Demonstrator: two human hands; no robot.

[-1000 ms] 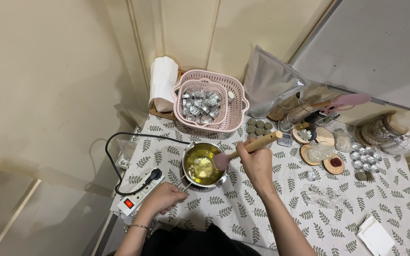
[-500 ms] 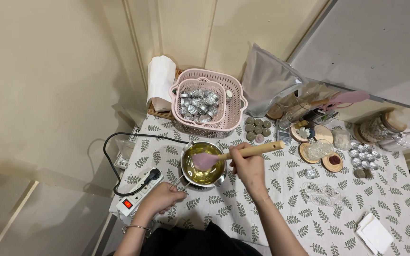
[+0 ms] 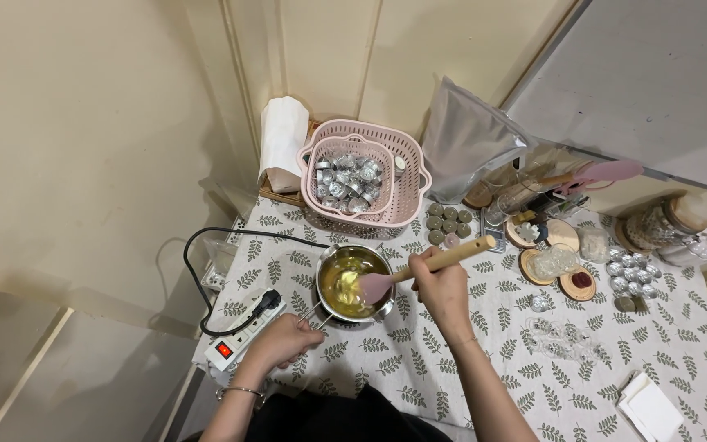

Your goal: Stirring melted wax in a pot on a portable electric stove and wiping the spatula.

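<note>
Pink spatula [image 3: 386,282] in right hand [image 3: 442,288] grip, left hand [image 3: 286,338] clenching pot [image 3: 353,284] handle — grey pouch [image 3: 461,141] behind.

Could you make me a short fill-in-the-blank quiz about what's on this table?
1. The right hand holds a spatula with a ____ handle.
2. The spatula's pink head sits in a small metal ____.
3. The left hand grips the pan's ____.
4. The basket of silver cups is coloured ____.

Missing words: wooden; pan; handle; pink
</note>
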